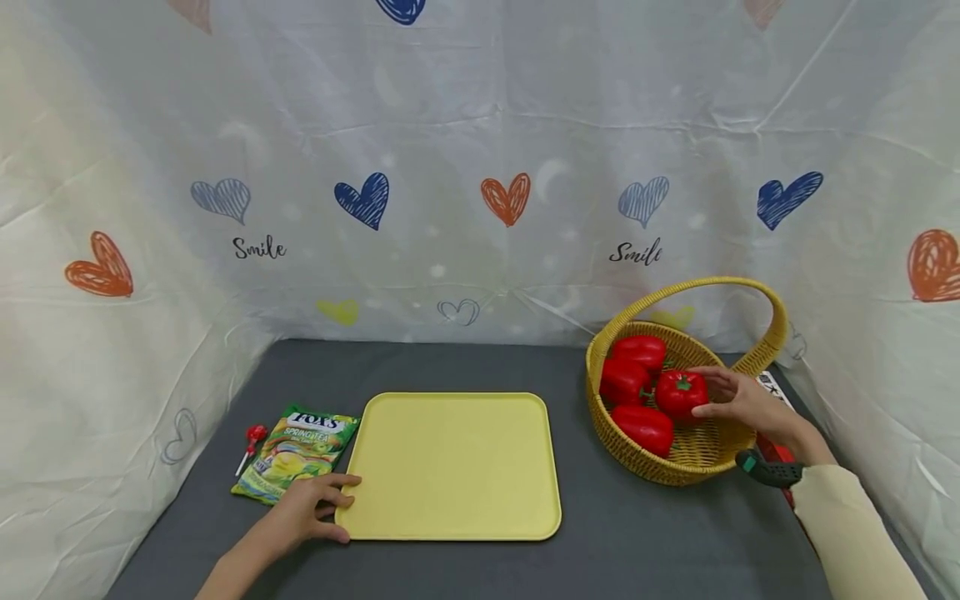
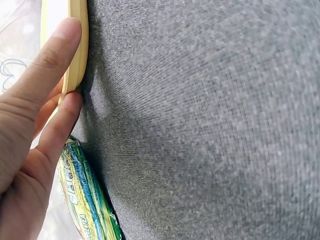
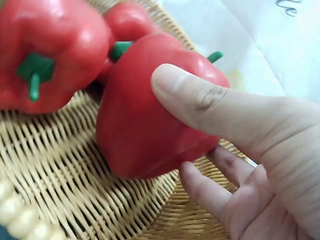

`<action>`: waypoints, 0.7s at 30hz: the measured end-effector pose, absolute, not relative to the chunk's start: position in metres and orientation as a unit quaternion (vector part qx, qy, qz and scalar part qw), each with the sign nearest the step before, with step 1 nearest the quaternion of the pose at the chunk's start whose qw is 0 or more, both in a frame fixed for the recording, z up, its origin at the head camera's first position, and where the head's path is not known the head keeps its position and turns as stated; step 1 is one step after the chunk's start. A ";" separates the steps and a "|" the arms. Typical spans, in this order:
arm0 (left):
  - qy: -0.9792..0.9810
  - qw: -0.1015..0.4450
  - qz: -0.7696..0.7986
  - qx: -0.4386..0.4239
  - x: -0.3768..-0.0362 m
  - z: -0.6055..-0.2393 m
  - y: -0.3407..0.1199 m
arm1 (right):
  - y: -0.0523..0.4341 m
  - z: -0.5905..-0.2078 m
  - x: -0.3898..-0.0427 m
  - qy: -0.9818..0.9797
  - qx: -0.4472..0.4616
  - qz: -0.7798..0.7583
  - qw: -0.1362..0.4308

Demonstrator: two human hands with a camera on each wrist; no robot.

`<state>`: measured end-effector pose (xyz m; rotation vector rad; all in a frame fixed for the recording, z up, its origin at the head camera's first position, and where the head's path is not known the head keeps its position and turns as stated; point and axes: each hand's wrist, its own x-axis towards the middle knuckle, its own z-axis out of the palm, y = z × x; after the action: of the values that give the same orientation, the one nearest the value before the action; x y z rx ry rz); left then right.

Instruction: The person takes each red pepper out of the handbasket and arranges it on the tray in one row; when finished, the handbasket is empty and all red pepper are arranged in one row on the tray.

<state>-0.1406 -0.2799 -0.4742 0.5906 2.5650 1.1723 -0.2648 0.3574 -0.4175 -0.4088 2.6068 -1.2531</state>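
Observation:
My right hand (image 1: 738,406) reaches into a yellow wicker basket (image 1: 637,462) and holds a red bell pepper (image 1: 681,395) between thumb and fingers. In the right wrist view the thumb lies across that bell pepper (image 3: 150,110), with fingertips at its lower side. Several other red bell peppers (image 1: 643,429) with green stems lie in the basket, left of the hand. My left hand (image 1: 303,510) grips the near left corner of a yellow tray (image 1: 453,467). The left wrist view has its thumb on the tray's rim (image 2: 77,60) and a fingertip at the corner.
A green FOX'S candy bag (image 1: 300,450) lies left of the tray, close to the left hand. Beside it is a red lollipop (image 1: 253,440). A red and white item (image 1: 776,450) lies partly hidden behind the right wrist. A heart-printed curtain (image 1: 495,275) surrounds the grey table.

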 end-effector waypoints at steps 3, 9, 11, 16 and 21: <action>0.886 0.126 0.395 0.206 -0.140 -0.474 -0.280 | 0.359 -0.419 -0.265 0.878 -0.130 -0.448 0.111; 0.896 0.105 0.367 0.227 -0.138 -0.472 -0.279 | 0.365 -0.422 -0.265 0.822 -0.126 -0.540 0.131; 0.895 0.104 0.369 0.227 -0.138 -0.473 -0.279 | 0.367 -0.424 -0.265 0.794 -0.133 -0.576 0.139; 0.890 0.101 0.379 0.231 -0.137 -0.474 -0.279 | 0.368 -0.424 -0.263 0.713 -0.151 -0.664 0.168; 0.893 0.095 0.371 0.236 -0.138 -0.475 -0.279 | 0.364 -0.417 -0.258 0.678 -0.150 -0.697 0.181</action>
<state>-0.1381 -0.2788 -0.4752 0.7006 2.6480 1.0998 -0.2576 0.3642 -0.4174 -0.4237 1.9146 -1.9685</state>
